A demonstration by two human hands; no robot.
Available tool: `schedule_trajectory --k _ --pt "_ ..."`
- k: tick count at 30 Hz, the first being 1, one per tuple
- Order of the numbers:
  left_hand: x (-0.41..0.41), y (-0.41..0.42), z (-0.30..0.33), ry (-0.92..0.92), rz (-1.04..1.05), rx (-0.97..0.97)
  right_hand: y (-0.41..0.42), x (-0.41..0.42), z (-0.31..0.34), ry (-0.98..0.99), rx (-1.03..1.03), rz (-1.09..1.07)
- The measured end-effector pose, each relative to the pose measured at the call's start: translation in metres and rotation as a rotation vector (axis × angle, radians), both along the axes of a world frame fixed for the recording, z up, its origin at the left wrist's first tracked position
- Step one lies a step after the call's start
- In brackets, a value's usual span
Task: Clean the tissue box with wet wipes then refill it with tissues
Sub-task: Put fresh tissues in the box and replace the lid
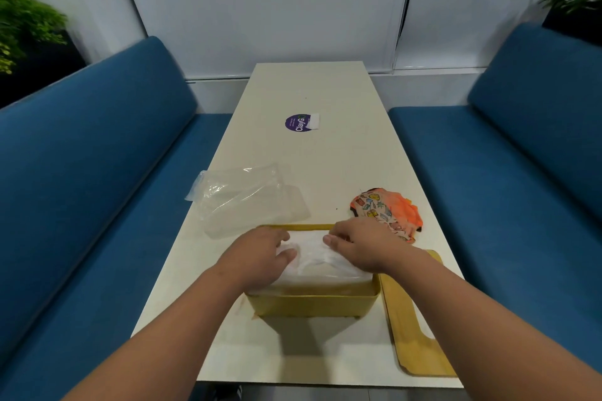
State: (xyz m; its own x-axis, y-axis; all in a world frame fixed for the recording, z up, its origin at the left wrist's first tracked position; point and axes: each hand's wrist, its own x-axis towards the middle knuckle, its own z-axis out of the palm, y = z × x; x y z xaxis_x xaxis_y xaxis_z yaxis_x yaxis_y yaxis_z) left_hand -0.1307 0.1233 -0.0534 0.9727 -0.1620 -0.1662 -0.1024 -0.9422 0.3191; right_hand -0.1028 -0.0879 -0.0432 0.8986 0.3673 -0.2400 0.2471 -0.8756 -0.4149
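Note:
A yellow tissue box stands open near the table's front edge, filled with a white stack of tissues. My left hand presses down on the left part of the stack, thumb on top. My right hand lies over the right part, its fingers curled onto the top tissue. The box's yellow lid lies flat on the table just right of the box. An orange patterned wet-wipes pack sits behind my right hand.
A crumpled clear plastic wrapper lies at the table's left edge behind the box. A purple round sticker marks the mid-table. Blue sofas flank the narrow white table on both sides.

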Motion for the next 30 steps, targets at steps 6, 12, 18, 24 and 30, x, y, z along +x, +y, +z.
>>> schedule_trajectory --k 6,12,18,24,30 --pt "0.008 -0.001 0.003 0.064 0.066 -0.065 -0.003 0.0 0.006 0.089 0.035 0.035" --pt "0.019 0.013 0.012 0.015 0.149 -0.125 -0.002 0.008 0.009 0.005 -0.115 0.058" --pt "0.019 0.015 0.006 -0.078 0.214 -0.122 -0.001 0.009 0.01 0.028 -0.055 0.005" --pt "0.017 0.011 0.006 -0.167 0.292 -0.294 0.001 0.014 0.007 0.052 -0.148 0.068" --pt "0.016 0.012 0.005 -0.251 0.3 -0.263 -0.004 0.015 0.014 -0.024 -0.062 0.009"
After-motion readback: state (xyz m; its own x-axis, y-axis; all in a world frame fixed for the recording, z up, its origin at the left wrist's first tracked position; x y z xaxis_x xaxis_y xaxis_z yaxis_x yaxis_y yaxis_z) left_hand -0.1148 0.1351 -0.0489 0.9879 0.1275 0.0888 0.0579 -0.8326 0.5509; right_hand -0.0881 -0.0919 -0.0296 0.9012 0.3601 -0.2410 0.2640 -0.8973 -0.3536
